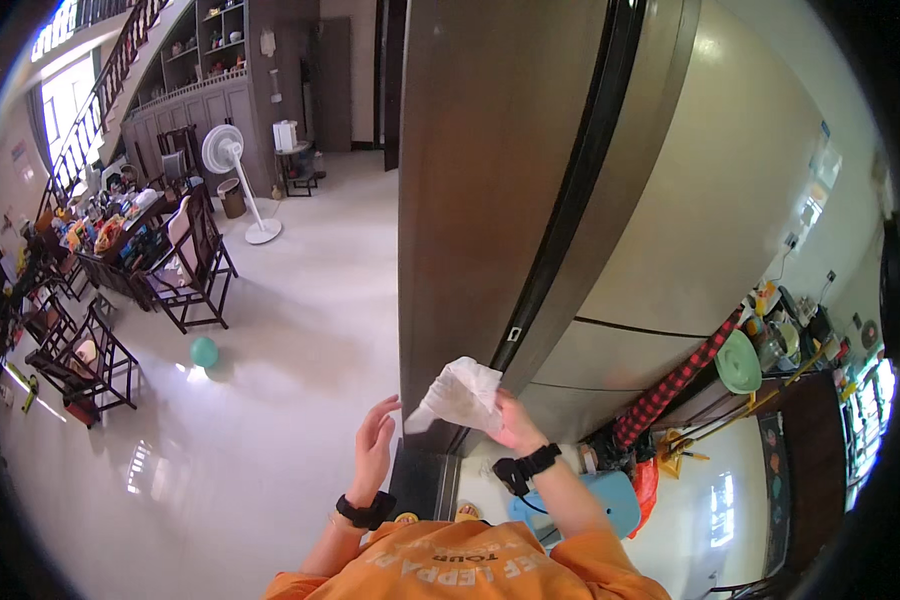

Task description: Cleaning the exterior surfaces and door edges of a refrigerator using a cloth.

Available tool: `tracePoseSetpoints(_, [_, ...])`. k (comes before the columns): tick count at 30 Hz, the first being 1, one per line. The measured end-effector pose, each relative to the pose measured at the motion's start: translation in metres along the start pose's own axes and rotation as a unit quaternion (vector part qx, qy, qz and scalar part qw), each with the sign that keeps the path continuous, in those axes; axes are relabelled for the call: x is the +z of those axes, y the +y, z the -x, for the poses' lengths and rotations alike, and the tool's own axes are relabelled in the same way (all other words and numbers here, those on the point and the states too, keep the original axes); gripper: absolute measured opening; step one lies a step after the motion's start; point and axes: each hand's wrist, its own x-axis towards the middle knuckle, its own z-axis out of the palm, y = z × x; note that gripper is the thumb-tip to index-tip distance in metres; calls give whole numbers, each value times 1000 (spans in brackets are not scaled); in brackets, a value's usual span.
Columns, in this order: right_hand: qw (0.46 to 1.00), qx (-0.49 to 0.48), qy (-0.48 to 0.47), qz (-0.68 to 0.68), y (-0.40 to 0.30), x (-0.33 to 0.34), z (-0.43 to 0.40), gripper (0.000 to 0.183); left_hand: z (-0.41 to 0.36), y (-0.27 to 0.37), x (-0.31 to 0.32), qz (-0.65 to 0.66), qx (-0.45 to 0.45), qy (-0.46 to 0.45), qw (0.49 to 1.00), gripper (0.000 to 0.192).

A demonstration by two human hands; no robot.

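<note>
A crumpled white cloth is gripped in my right hand, in front of a dark brown wooden door panel. Part of that hand is hidden behind the cloth. To its left, my left hand is raised with nothing in it, its fingers apart. Its fingertips appear close to the panel's left edge; whether they touch it I cannot tell. A small metal plate is set in the dark upright strip just above the cloth. Both wrists wear black bands.
Below my right arm stands a light blue plastic stool. Beyond it are a red bag and a cluttered counter with a green basin. On the left are wooden chairs, a white standing fan and a teal ball on the floor.
</note>
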Motion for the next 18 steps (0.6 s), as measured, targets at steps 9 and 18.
tracePoseSetpoints(9, [998, -54, -11, -34, -25, 13, 75, 36, -20, 7, 59, 360, -171, -226, 889, 37])
tracePoseSetpoints(18, [726, -311, 117, 602, 6, 2, 101, 32, -3, 6, 92, 187, -295, -250, 903, 42])
